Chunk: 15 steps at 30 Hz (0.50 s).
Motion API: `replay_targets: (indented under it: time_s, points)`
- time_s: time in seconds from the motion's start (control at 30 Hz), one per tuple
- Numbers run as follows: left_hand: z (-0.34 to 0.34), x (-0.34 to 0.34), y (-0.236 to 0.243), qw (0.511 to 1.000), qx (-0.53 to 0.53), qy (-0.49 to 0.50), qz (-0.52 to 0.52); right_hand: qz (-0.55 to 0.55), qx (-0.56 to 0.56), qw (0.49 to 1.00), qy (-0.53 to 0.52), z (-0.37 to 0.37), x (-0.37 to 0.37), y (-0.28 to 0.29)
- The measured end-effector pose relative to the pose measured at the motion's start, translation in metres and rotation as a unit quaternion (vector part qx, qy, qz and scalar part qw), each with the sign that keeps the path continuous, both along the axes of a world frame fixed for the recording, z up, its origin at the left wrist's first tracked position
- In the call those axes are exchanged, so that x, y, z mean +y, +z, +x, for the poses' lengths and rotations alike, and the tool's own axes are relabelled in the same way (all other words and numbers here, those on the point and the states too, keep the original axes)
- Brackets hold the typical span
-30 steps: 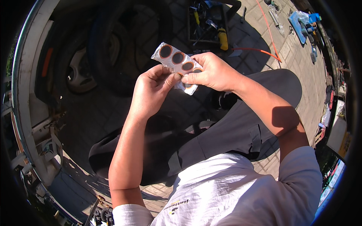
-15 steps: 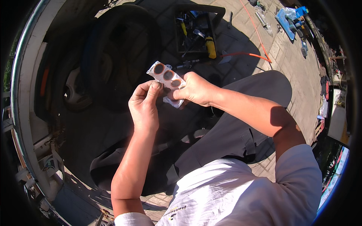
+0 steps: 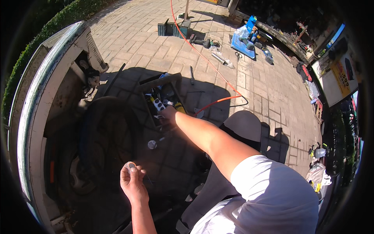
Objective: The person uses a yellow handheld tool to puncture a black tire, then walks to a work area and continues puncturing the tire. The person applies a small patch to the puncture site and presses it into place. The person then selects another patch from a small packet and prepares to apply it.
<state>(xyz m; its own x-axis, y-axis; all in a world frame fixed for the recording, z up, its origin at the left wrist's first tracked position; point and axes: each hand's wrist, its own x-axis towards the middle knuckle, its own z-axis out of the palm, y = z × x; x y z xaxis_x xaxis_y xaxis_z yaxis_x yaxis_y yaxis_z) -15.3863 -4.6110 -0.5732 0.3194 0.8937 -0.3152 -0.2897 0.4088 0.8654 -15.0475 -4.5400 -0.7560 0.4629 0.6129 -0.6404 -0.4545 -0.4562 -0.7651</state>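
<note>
My left hand (image 3: 133,185) pinches one small round rubber patch (image 3: 131,165), dark with an orange rim on a clear backing, between thumb and fingers. It is held up over the shaded ground, near the dark tyre (image 3: 103,136). My right arm stretches forward, and my right hand (image 3: 168,112) is at the open toolbox (image 3: 160,80), its fingers closed on the strip of round patches (image 3: 158,104). The strip lies over the tools inside; part of it is behind my fingers. A yellow-bodied tool (image 3: 179,107) sits beside that hand.
An orange hose (image 3: 206,58) crosses the paving to the right of the toolbox. Beyond it lie a blue tray (image 3: 243,46) with tools, a metal tube (image 3: 218,58) and a power drill (image 3: 199,41). A white metal vehicle body (image 3: 43,101) stands on the left.
One patch has come away from the strip into my left hand, which has moved lower in view. My right hand has carried the strip forward to the toolbox. The view has tilted up.
</note>
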Motion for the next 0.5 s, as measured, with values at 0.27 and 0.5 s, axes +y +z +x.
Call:
replay_targets:
  time_s: [0.27,0.5]
  points:
    - [0.001,-0.002,0.001,0.996,0.084,-0.006,-0.011,-0.048,-0.161,0.960,0.223,-0.053,-0.002,0.067]
    - [0.000,-0.011,-0.010,0.982,0.154,-0.079,0.079,0.186,-0.031,0.895,0.403,-0.143,-0.104,0.183]
